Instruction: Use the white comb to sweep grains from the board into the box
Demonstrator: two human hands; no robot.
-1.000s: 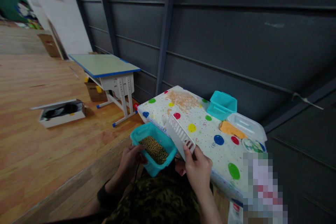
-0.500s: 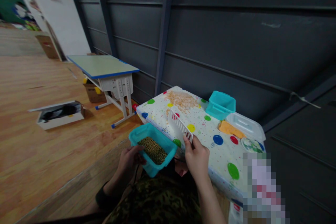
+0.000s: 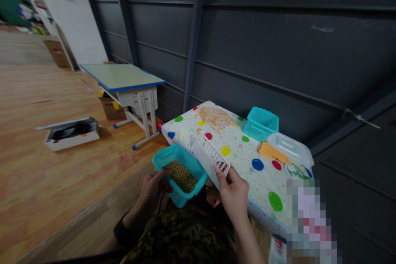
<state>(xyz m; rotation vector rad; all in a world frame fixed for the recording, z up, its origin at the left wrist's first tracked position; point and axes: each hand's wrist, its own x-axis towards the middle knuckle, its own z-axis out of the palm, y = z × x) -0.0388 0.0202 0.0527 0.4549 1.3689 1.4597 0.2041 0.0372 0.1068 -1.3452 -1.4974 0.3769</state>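
Holds with the left hand the near left wall of a turquoise rectangular plastic box, thumb over the rim, fingers curled narrowly against the outer side. Contains, within that box, a layer of small round greenish-yellow beans, lying below the rim. Carries the box low before camouflage-patterned clothing, just beside the near edge of a desk covered in white cloth printed with coloured balloons; cannot confirm contact with that edge.

Pinches with the right hand the near end of a white plastic tray, slotted along one side, thumb on the near face, other fingers mostly hidden behind. Tilts the tray, slotted side toward the desk; overlaps in view the right rim of the box, touching or hovering not determinable. Places box and tray between the two hands, box nearer the left.

Shows on the desk a loose scatter of pale tan grains toward the far left, well apart from both hands. Includes at the far edge a second turquoise plastic box, a clear plastic lid just beside it, and an orange cloth along the lid's near side.
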